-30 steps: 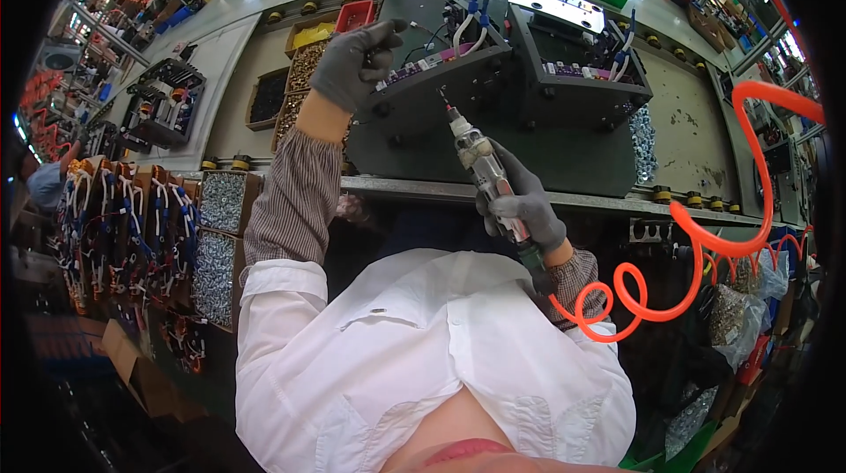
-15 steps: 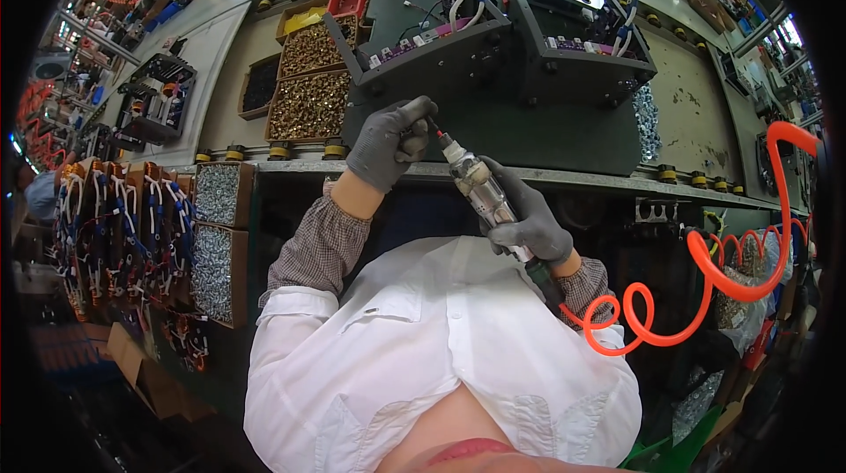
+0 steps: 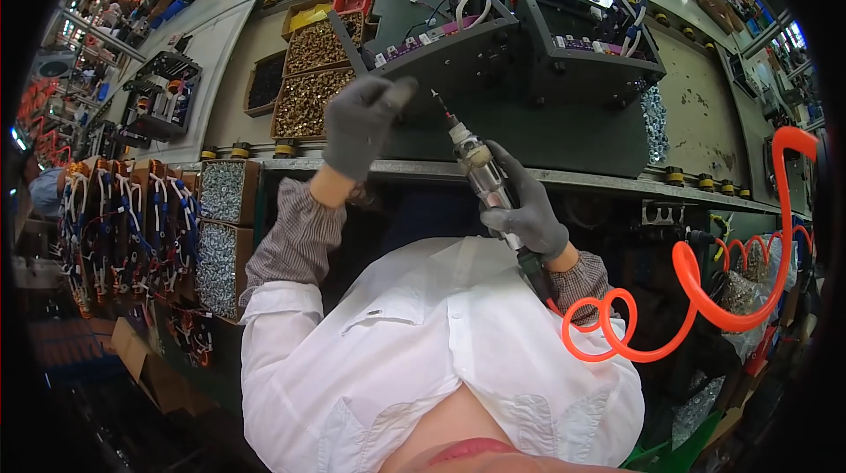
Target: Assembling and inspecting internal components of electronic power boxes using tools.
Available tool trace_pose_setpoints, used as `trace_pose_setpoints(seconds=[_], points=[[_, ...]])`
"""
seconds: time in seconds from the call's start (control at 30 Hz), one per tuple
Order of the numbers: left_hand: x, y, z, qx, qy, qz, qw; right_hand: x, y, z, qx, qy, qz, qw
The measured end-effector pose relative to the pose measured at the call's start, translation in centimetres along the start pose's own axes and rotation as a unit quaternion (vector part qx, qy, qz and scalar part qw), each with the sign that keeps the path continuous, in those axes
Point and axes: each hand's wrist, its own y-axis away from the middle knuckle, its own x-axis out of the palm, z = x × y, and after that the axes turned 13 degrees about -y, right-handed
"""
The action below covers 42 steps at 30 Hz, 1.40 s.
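Observation:
In my right hand (image 3: 529, 216), gloved in grey, is a pneumatic screwdriver (image 3: 483, 172) with a metal body, tilted up and to the left. My fingers are wrapped round its body. A small screw-like piece (image 3: 434, 93) sits at the tip of its thin bit, in front of the left dark metal chassis (image 3: 458, 68). My left hand (image 3: 357, 125), also gloved, is apart from the bit, beside the boxes of brass-coloured fasteners (image 3: 308, 103). Its fingers look apart, the thumb blurred, and I see nothing held in them.
A second dark chassis (image 3: 599, 77) stands to the right on the dark green mat (image 3: 538, 138). An orange coiled air hose (image 3: 656, 354) runs from the screwdriver to the right. Boxes of silvery fasteners (image 3: 218, 266) and hanging wire harnesses (image 3: 123, 235) are at the left.
My left hand has come away from the screwdriver bit and moved left, its fingers loosening. The bit's tip now shows the small piece. The screwdriver has shifted only slightly.

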Motion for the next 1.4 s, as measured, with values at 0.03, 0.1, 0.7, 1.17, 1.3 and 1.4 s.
trace_pose_setpoints(seconds=[0.03, 0.1, 0.7, 1.17, 1.3, 1.4], points=[[-0.9, -2.1, 0.6, 0.059, -0.125, -0.035, 0.99, 0.3, -0.2, 0.0, -0.014, -0.049, 0.004, 0.999], [-1.5, -7.3, 1.3, 0.126, -0.316, -0.042, 0.939, 0.9, -0.9, 0.2, -0.002, -0.048, 0.012, 0.999], [1.9, -14.8, 5.3, 0.03, -0.245, 0.249, 0.937, 2.6, -3.7, -0.6, 0.015, -0.052, 0.03, 0.998], [1.6, -13.8, 0.6, 0.008, -0.51, 0.307, 0.803, 3.0, -3.8, -0.7, 0.005, -0.123, 0.041, 0.992], [1.5, -13.6, 0.0, 0.068, -0.542, 0.313, 0.777, 2.6, -3.4, -0.7, 0.008, -0.129, 0.052, 0.99], [1.6, -13.6, 0.1, 0.085, -0.542, 0.334, 0.766, 2.5, -3.1, -0.8, -0.001, -0.111, 0.042, 0.993]])
